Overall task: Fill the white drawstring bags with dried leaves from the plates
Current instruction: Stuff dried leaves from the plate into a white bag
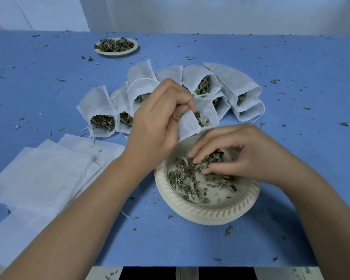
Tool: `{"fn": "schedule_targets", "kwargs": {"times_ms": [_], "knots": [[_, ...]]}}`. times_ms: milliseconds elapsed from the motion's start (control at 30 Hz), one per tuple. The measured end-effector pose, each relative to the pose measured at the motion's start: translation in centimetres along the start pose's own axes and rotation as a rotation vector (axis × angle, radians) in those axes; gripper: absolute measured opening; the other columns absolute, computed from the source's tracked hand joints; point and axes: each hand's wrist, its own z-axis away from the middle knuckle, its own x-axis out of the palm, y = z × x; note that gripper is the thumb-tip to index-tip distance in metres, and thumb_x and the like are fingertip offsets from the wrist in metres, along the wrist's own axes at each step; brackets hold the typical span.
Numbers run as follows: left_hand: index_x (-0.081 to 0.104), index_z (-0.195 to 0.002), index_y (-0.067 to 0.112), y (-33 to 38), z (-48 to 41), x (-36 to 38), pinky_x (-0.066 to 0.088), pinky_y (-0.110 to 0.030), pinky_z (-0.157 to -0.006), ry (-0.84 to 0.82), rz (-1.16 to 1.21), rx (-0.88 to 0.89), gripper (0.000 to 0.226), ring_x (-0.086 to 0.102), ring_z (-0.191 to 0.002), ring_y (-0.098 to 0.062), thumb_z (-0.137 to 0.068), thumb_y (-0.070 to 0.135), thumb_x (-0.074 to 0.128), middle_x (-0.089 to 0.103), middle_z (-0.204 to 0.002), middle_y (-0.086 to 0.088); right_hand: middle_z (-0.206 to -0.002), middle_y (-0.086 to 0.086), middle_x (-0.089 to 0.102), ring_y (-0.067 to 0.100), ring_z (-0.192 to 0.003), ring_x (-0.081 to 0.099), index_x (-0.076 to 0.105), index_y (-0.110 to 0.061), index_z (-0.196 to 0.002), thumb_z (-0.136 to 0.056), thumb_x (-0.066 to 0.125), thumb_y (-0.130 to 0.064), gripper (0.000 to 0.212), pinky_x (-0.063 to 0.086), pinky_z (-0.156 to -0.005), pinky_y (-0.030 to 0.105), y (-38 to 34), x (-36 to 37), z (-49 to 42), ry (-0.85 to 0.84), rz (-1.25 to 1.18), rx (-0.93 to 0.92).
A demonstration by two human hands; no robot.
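My left hand (pixel 160 120) grips a white drawstring bag (pixel 190 124) by its mouth, holding it open just above the near plate's far rim; some leaves show inside. My right hand (pixel 236 152) reaches into the cream plate (pixel 208 213) and pinches a clump of dried leaves (pixel 208 160) with curled fingers. More loose leaves (pixel 182 178) lie across the plate's bottom. Behind my hands, several filled bags (pixel 101 112) lie in a fan with their open mouths toward me. Flat empty bags (pixel 38 174) are stacked at the left.
A second plate (pixel 116 52) heaped with dried leaves sits far back, left of centre. Leaf crumbs are scattered all over the blue table (pixel 291 77). The table's front edge (pixel 190 266) runs just below my forearms.
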Motion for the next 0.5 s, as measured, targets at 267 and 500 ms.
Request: {"fn": "schedule_targets", "kwargs": {"times_ms": [267, 500], "knots": [[0.061, -0.081, -0.01, 0.0, 0.0, 0.0, 0.034, -0.009, -0.077, -0.03, 0.012, 0.029, 0.023, 0.042, -0.08, -0.003, -0.089, -0.016, 0.041, 0.048, -0.083, -0.005, -0.084, -0.003, 0.068, 0.016, -0.079, 0.062, 0.072, -0.006, -0.088, -0.071, 0.076, -0.005, 0.018, 0.048, -0.074, 0.024, -0.1, -1.1, 0.1, 0.41, -0.343, -0.18], [0.062, -0.083, -0.006, 0.1, 0.4, 0.4, 0.036, -0.013, -0.072, -0.091, 0.078, 0.108, 0.027, 0.047, -0.076, -0.011, -0.087, -0.019, 0.038, 0.053, -0.08, -0.012, -0.08, -0.009, 0.068, 0.006, -0.076, 0.063, 0.066, -0.007, -0.098, -0.072, 0.078, -0.003, 0.029, 0.05, -0.068, 0.016, -0.3, 0.4, -0.4, 0.659, -0.463, -0.123]]}}
